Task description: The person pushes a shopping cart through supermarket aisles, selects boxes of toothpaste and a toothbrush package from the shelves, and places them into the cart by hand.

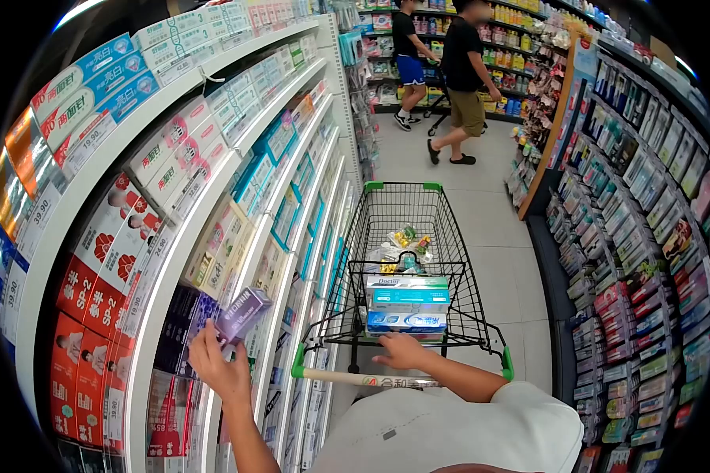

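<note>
My left hand (221,366) is closed around a small purple toothpaste box (243,314), held tilted in front of the left shelf. Right behind it, dark purple boxes (183,327) stand on the shelf. My right hand (403,351) lies over the near end of the shopping cart (355,307), just above its handle (347,377), with fingers stretched out to the left. Close to those fingertips is a stack of boxes in the cart, a blue-and-white box (406,322) below a teal-and-white one (409,296). Whether the fingers touch the stack I cannot tell.
Farther inside the cart are small packages (406,244) in clear wrapping. Toothpaste shelves (237,150) line the left side; a rack of hanging toothbrush packs (631,299) lines the right. Two people (463,71) walk across the tiled aisle (481,189) ahead.
</note>
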`<state>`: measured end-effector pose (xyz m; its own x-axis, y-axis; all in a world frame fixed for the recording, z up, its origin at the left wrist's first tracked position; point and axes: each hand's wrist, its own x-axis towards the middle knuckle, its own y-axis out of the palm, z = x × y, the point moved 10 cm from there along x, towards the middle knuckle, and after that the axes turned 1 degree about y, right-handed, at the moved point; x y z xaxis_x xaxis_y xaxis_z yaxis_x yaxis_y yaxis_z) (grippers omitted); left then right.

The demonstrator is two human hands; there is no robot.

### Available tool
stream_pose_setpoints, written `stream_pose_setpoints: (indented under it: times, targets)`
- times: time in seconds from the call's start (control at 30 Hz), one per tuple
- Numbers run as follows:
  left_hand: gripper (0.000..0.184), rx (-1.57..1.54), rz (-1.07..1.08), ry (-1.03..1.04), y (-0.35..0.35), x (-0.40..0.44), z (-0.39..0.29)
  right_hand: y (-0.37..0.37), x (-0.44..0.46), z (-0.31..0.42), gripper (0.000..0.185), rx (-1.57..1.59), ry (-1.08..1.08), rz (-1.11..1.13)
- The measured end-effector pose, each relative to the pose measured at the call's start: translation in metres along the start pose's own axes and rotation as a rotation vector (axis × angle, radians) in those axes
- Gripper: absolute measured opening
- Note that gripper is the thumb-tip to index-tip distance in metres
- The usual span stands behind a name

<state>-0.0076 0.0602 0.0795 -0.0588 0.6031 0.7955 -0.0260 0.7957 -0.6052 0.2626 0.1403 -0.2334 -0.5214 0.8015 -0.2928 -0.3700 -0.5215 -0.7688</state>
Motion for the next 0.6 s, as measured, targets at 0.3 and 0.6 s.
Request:
stream_pose_setpoints:
  times: [0.3,0.6]
  targets:
    - [0.052,-1.432,0.488,-0.645,0.113,-0.056,-0.063,-0.063,-0.019,0.065,0.052,0.353,-0.212,-0.287]
    - [0.066,-2.146,0.55,-0.742,0.14,-0.057,-0.128,-0.04,-0.032,0.099,0.08,1.689,-0.13,0.273]
